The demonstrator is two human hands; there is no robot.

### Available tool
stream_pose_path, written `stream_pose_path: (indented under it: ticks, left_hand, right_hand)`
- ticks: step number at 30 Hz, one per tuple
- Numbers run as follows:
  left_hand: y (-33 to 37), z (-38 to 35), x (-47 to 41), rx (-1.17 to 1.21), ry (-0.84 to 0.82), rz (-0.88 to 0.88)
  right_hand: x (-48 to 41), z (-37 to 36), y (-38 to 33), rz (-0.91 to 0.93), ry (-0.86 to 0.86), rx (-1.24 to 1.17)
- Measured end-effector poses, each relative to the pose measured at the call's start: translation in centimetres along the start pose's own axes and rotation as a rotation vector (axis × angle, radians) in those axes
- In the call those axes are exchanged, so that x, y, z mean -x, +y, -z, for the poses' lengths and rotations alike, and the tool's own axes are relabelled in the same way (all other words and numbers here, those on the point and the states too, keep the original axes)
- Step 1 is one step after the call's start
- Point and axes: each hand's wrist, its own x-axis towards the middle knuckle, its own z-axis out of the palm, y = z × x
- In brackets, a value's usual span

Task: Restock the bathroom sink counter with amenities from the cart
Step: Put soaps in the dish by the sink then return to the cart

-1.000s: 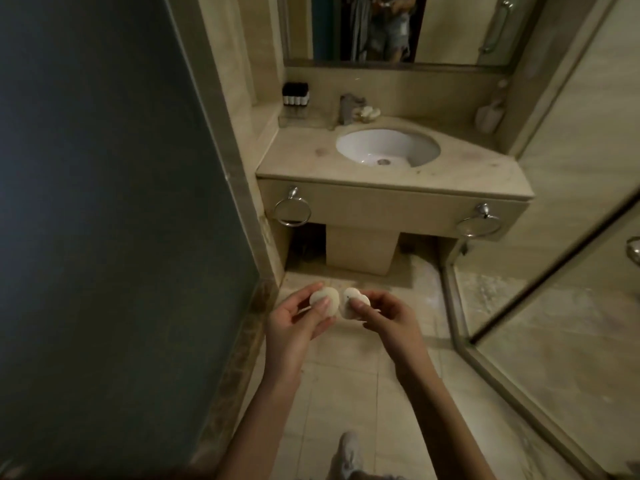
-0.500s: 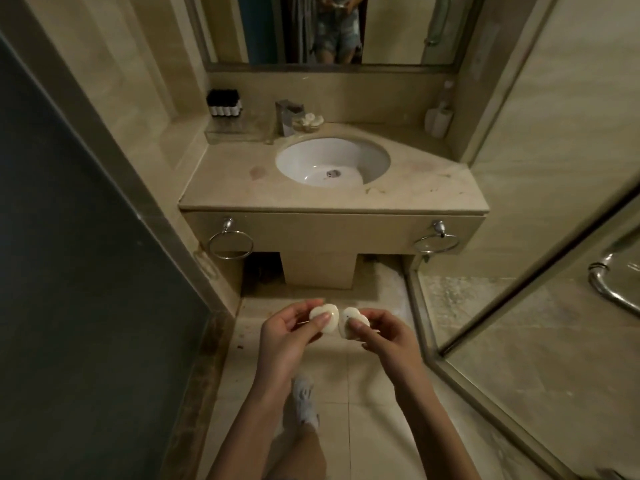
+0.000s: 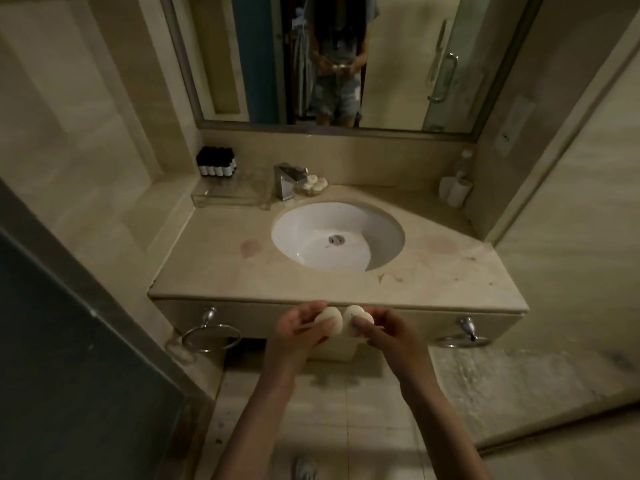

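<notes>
Soaps, two small round white ones: left soap (image 3: 328,318) pinched in left hand (image 3: 298,333), right soap (image 3: 356,315) pinched in right hand (image 3: 389,332), side by side, just in front of the counter (image 3: 214,268) front edge. Counter beige stone, stained; white basin (image 3: 337,237) in the middle, faucet (image 3: 287,180) behind it, clear tray (image 3: 228,195) and small bottles (image 3: 216,162) back left. Dark door (image 3: 52,358) on the left, glass panel (image 3: 554,375) on the right, tiled floor (image 3: 346,427) between.

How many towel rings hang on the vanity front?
2: the left towel ring below the counter's left front, the right towel ring below its right front. None seem hidden.
</notes>
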Motion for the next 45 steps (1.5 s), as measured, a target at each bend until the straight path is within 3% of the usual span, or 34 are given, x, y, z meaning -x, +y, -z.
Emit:
stream_pose_path:
  ticks: [7,13,21,32,45]
  left_hand:
    - [0.7,0.2,-6.2,-0.008,-0.013,0.086]
    - [0.7,1.0,-10.9,0.057,0.088,0.153]
    - [3.6,-0.2,-19.1,0.114,0.211,0.081]
    - [7.5,-6.7,-31.2,0.092,0.18,0.003]
    - [7.5,-7.5,-37.7,0.022,0.17,0.039]
  right_hand:
    - [-6.4,-1.3,0.5,-0.083,0.001,-0.019]
    - [-12.1,-3.4,0.9,-0.129,-0.082,0.074]
    - [-22.0,-4.5,-1.1,-0.113,-0.166,0.039]
    - [-36.1,-0.8,-3.0,-0.118,-0.15,-0.042]
    - [-42.2,-0.7,-2.0,-0.176,-0.153,-0.066]
